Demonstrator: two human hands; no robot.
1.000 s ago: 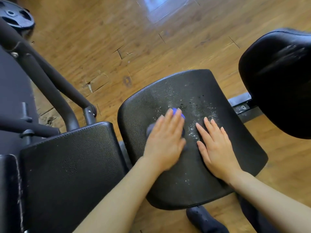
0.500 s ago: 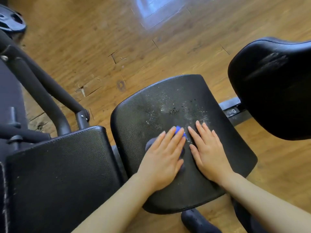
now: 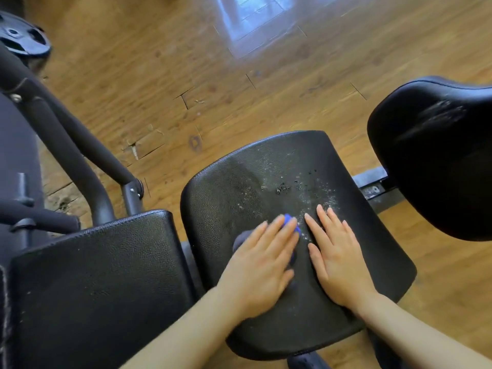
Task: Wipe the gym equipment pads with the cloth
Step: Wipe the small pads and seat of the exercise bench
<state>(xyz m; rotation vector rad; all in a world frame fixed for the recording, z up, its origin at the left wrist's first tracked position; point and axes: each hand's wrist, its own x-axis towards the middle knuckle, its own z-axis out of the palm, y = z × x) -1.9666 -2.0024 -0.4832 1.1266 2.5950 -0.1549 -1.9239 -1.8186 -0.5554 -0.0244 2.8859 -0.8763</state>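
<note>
The left hand (image 3: 262,265) lies flat with straight fingers, pressing the blue cloth (image 3: 291,222) onto the middle pad (image 3: 239,187). The right hand (image 3: 336,255) rests flat and empty beside it. White dust and dark crumbs (image 3: 300,187) sit just past the fingertips, so push the cloth firmly up over them.

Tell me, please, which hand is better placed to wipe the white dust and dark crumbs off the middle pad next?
The left hand: it already presses the blue cloth flat, just short of the debris on the middle pad. The right hand lies bare and flat beside it.
</note>
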